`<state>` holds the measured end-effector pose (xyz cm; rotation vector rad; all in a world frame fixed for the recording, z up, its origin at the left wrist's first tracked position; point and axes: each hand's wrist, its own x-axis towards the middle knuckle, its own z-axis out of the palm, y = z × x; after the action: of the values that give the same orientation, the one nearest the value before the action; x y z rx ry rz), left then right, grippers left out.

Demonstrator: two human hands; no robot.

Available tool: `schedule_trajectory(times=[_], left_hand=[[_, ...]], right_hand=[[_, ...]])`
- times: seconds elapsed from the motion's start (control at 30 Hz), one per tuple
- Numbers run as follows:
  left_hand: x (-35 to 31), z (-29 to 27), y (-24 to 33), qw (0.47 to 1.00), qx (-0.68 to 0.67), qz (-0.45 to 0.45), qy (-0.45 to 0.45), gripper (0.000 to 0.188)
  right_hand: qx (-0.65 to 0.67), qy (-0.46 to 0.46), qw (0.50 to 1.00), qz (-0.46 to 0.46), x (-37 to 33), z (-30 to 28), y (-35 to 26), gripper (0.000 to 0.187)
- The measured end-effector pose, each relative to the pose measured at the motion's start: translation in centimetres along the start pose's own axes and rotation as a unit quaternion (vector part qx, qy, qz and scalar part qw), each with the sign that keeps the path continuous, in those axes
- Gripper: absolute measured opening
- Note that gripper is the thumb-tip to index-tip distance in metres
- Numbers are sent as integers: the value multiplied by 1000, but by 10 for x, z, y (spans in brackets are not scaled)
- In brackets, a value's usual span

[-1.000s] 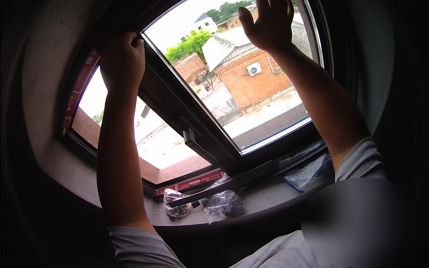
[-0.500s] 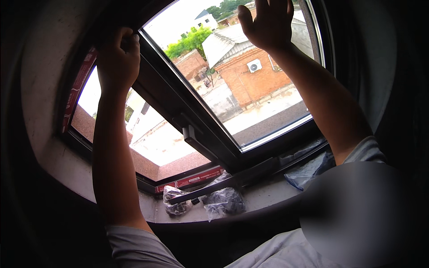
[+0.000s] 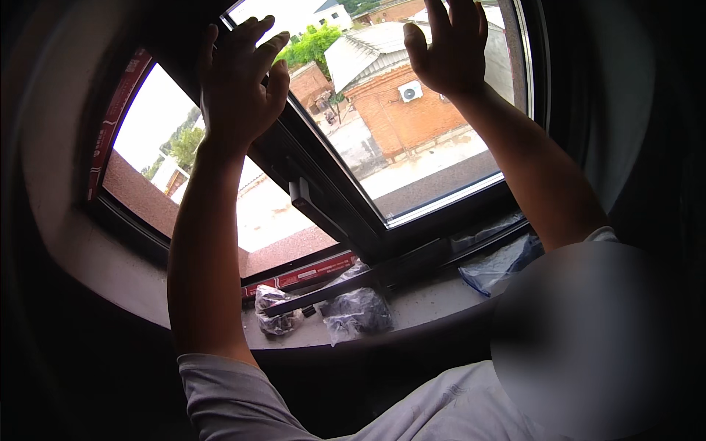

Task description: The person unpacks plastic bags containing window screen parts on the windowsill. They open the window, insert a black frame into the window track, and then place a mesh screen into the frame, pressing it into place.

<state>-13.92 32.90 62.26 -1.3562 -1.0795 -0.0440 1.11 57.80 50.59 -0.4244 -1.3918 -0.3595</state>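
Both my arms reach up in front of a dark-framed window (image 3: pixel 360 214). My left hand (image 3: pixel 246 95) is raised over the upright between the two panes, its fingers spread and nothing visible in them. Higher on the right, my right hand (image 3: pixel 452 59) is held up before the large pane with fingers apart; the top of the picture cuts off some fingertips. Whether either palm touches the glass or frame, I cannot tell. Below my left hand, a window handle (image 3: pixel 300 192) sits on the upright.
On the pale sill (image 3: pixel 434 301) lie a plastic-wrapped bundle (image 3: pixel 276 312), a second wrapped bundle (image 3: pixel 358 314), a long dark bar (image 3: pixel 368 278) and a clear bag with blue edging (image 3: pixel 500 264). Red printed film (image 3: pixel 118 121) lines the left frame. Grey blur covers the lower right.
My left hand has moved right, from the frame's upper left corner to the upright, and its curled fingers have spread. My right hand stays raised, slightly lower in view.
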Motion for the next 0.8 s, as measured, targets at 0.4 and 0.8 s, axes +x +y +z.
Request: schedule_trajectory(times=[0.4,0.8], left_hand=[[-8,22,9,994,-15,-43,103,28],[-18,4,5,995,15,-82,52,19]], right_hand=[[60,-21,997,-53,-73,-9,11,69],[354,-286,890,37,-158,-99,-65,18]])
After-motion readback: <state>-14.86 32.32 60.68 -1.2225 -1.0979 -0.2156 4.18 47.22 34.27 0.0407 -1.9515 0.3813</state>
